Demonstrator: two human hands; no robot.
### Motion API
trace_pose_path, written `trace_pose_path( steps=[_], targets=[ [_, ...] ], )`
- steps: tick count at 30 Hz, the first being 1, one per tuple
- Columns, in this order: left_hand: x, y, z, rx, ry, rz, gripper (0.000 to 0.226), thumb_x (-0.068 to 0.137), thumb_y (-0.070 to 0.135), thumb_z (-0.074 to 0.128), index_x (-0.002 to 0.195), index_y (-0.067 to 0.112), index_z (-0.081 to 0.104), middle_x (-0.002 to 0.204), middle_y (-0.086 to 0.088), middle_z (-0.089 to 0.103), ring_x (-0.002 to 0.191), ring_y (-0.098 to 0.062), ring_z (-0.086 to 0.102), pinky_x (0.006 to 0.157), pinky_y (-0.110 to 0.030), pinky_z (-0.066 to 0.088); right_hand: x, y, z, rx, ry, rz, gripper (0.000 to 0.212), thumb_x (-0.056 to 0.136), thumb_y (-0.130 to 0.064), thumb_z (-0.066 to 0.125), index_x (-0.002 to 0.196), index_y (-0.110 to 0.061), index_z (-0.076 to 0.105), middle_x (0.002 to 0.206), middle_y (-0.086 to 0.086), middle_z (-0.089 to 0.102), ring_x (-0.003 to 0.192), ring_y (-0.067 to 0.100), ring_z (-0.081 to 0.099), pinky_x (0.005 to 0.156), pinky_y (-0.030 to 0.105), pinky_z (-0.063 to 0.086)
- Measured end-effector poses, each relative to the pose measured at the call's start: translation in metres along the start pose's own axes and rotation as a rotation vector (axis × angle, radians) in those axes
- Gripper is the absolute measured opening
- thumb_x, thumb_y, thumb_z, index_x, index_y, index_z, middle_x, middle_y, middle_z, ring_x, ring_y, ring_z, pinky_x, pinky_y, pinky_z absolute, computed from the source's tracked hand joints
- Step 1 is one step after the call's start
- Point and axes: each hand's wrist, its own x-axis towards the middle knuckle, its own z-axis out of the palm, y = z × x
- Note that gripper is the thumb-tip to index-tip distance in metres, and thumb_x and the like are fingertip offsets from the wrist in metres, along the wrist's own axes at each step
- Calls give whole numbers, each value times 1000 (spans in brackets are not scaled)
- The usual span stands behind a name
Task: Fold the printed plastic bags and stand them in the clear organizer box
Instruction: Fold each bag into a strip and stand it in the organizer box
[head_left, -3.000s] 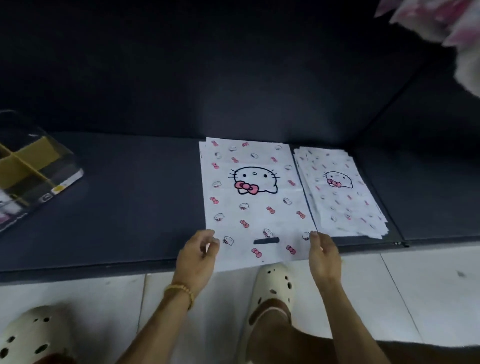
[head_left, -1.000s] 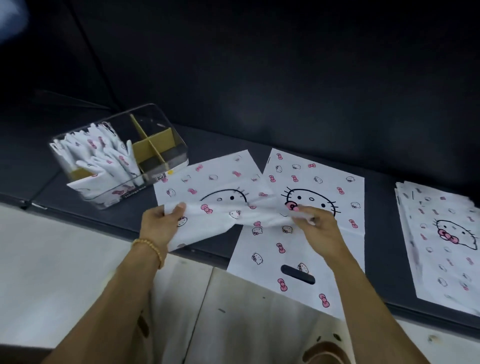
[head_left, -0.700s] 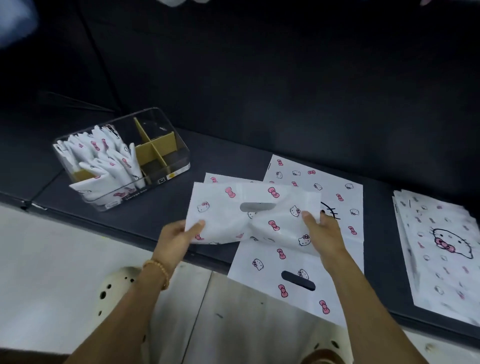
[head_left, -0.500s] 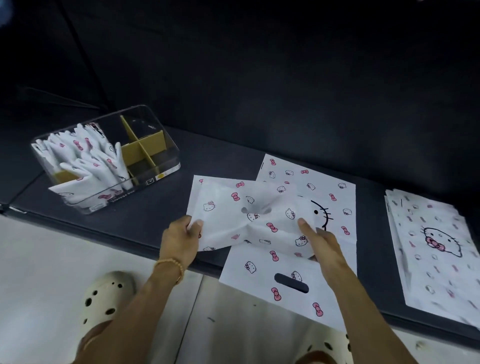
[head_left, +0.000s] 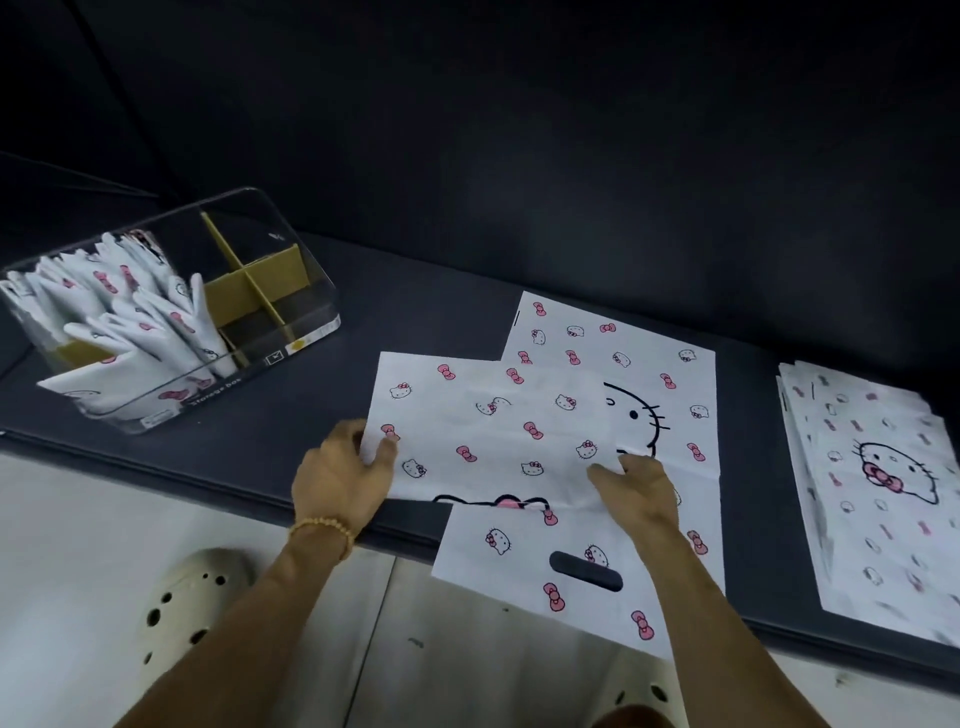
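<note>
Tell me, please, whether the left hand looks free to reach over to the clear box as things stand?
Probably not right away: the left hand pinches the left edge of the half-folded bag. Otherwise the way looks open, since only bare dark surface lies between it and the clear box.

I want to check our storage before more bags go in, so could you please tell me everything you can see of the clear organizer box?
The clear organizer box is a see-through, plastic-looking rectangular container standing on the dark surface at the far left, apart from both hands. Tan dividers that look like cardboard split it into compartments. Folded printed bags stand packed in its left part, tips leaning rightward; the right compartments look empty. A label strip runs along its front base, too small to read fully.
</note>
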Motion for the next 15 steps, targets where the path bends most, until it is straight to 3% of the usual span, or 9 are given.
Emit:
trace_pose_path(
  steps=[3, 4, 5, 6, 7, 8, 10, 12, 15],
  targets=[
    [-5, -5, 2, 146, -10, 81, 36, 90, 26, 60, 124, 16, 56, 98, -10, 72, 86, -36, 66, 78, -41, 53, -4, -1, 5, -46, 45, -12, 39, 93, -31, 57, 128, -14, 58, 131, 9, 58, 123, 31, 51, 99, 34, 38],
    [-6, -5, 4, 181, -9, 87, 39, 91, 24, 60, 128, 15, 53, 98, -11, 72, 86, -37, 66, 78, -43, 53, -3, 0, 6, -50, 60, -20, 34, 94, -31, 57, 122, -14, 61, 122, 8, 61, 119, 32, 53, 97, 35, 38],
    [-8, -4, 5, 213, -6, 87, 41, 91, 24, 60, 130, 15, 51, 96, -12, 72, 86, -37, 66, 78, -43, 53, -2, 0, 6, -64, 65, -19, 15, 93, -30, 57, 102, -20, 63, 102, 4, 63, 107, 32, 54, 91, 35, 40],
    [-9, -4, 6, 254, -4, 86, 43, 91, 24, 60, 131, 15, 49, 95, -13, 71, 85, -37, 66, 78, -43, 52, -3, 0, 7, -70, 68, -21, 13, 92, -28, 57, 79, -28, 52, 80, -3, 54, 93, 29, 51, 84, 35, 40],
    [-10, -5, 6, 299, 0, 93, 43, 90, 24, 61, 131, 15, 49, 96, -13, 70, 86, -36, 66, 78, -43, 51, -4, -2, 8, -78, 75, -5, 30, 90, -26, 56, 67, -31, 37, 69, -7, 41, 85, 26, 45, 78, 33, 37],
    [-12, -6, 6, 349, 16, 116, 44, 89, 23, 64, 129, 13, 51, 99, -14, 68, 89, -36, 64, 79, -43, 49, -2, -1, 9, -84, 86, -7, 37, 89, -24, 56, 64, -30, 28, 65, -8, 35, 82, 25, 42, 75, 31, 34],
    [-15, -10, 7, 425, 68, 236, 41, 82, 15, 71, 120, 7, 61, 103, -17, 63, 90, -37, 60, 74, -45, 48, -3, 0, 11, -102, 113, -21, 33, 89, -24, 56, 65, -27, 33, 66, -4, 40, 81, 26, 43, 73, 31, 36],
    [-17, -10, 9, 438, 128, 461, 33, 73, 4, 76, 104, 5, 69, 100, -15, 64, 86, -37, 60, 70, -44, 48, -6, -3, 14, -114, 137, -28, 12, 91, -25, 55, 80, -20, 53, 76, 5, 53, 83, 29, 48, 76, 33, 38],
    [-25, -9, 19, 346, 44, 718, 20, 82, 12, 64, 101, 8, 72, 110, -9, 69, 107, -33, 63, 88, -46, 51, -7, -2, 19, -125, 193, -42, 29, 93, -24, 55, 116, -8, 63, 96, 16, 68, 98, 37, 60, 79, 33, 39]
  ],
)
